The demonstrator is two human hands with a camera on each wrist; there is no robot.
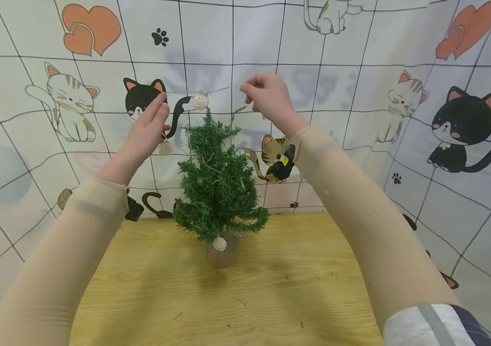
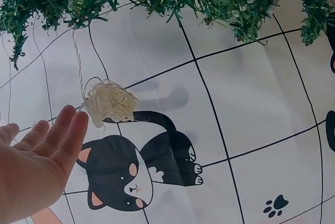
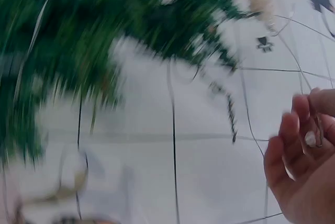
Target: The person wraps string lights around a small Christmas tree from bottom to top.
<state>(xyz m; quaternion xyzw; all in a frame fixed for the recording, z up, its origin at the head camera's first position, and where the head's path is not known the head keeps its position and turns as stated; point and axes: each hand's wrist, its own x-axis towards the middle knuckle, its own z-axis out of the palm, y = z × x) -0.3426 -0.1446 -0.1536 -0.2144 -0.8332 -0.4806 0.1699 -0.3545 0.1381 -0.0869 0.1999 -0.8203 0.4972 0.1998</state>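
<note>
A small green artificial Christmas tree [image 1: 217,178] stands upright on a round base [image 1: 221,257]. A thin string with pale woven balls runs about it. In the head view one ball [image 1: 201,101] hangs beside the treetop, another ball [image 1: 165,147] is just below my left hand [image 1: 143,127], and a third ball [image 1: 219,244] lies before the base. The left hand's fingers are straight, close to the string and a ball [image 2: 111,101] in the left wrist view. To the right of the treetop, my right hand [image 1: 271,98] pinches the thin string [image 1: 224,89] between thumb and fingers.
The wooden table [image 1: 271,293] carries small green scraps. Behind it hangs a white cloth [image 1: 211,43] printed with cats and grid lines, close behind the tree. A bare twig [image 1: 239,110] sticks out right of the treetop.
</note>
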